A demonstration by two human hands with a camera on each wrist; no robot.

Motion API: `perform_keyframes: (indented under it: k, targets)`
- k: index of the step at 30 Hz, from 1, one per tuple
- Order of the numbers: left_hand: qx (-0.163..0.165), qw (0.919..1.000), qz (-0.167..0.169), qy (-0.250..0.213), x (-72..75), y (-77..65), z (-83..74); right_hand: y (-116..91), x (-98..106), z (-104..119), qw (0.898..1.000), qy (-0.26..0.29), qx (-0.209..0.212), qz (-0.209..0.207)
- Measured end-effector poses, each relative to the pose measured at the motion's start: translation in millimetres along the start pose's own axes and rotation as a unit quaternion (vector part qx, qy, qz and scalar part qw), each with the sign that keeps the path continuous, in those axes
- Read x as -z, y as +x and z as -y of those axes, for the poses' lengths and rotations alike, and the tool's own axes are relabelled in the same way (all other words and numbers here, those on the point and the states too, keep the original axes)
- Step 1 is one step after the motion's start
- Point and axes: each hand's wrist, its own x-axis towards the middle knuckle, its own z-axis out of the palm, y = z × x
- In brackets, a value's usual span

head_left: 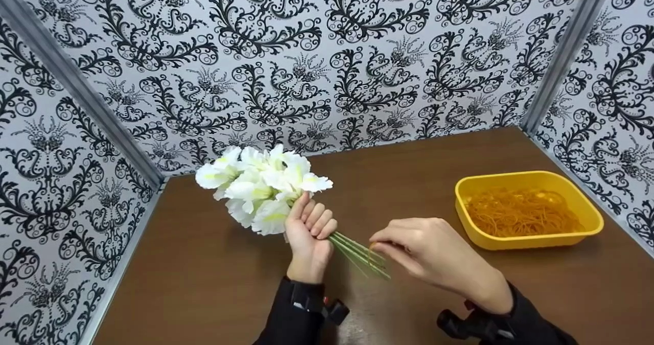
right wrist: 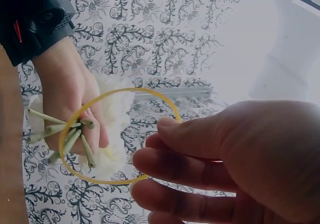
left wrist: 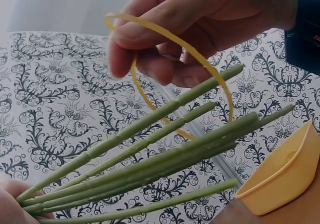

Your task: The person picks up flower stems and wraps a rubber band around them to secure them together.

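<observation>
My left hand (head_left: 311,232) grips a bunch of white artificial flowers (head_left: 265,181) by the stems, just below the blooms. The blooms point up and left; the green stems (left wrist: 150,159) stick out of the fist toward the right and fan apart at their ends. Between thumb and fingers, my right hand (head_left: 429,253) pinches a yellow rubber band (right wrist: 120,182) at one side of its loop. The loop hangs wide at the stem ends, and in the left wrist view it overlaps several of them.
On the right of the brown table (head_left: 204,283) stands a yellow plastic tub (head_left: 521,243) holding a heap of rubber bands (head_left: 526,214). Walls with black and white patterned paper (head_left: 327,53) enclose the table at the back and both sides.
</observation>
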Motion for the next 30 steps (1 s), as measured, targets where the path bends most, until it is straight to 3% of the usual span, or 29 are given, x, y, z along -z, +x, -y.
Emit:
perform_keyframes:
  k: [12,24,27,30]
  targets:
    - [0.013,0.9998,-0.002,0.014,-2.5,-4.4,12.2,4.2,-11.8,0.2,0.998,0.028,-0.043,-0.04]
    - [0.036,0.9985,0.017,0.039,-7.5,-13.0,23.4,5.5,-14.6,-13.2,0.993,0.038,-0.052,-0.098]
    - [0.046,0.9974,0.035,0.041,-8.3,-14.7,24.3,5.5,-14.3,-23.3,0.991,0.054,-0.066,-0.1]
    - [0.053,0.9963,0.05,0.045,-9.8,-16.2,24.7,4.1,-14.2,-32.5,0.986,0.111,-0.084,-0.09]
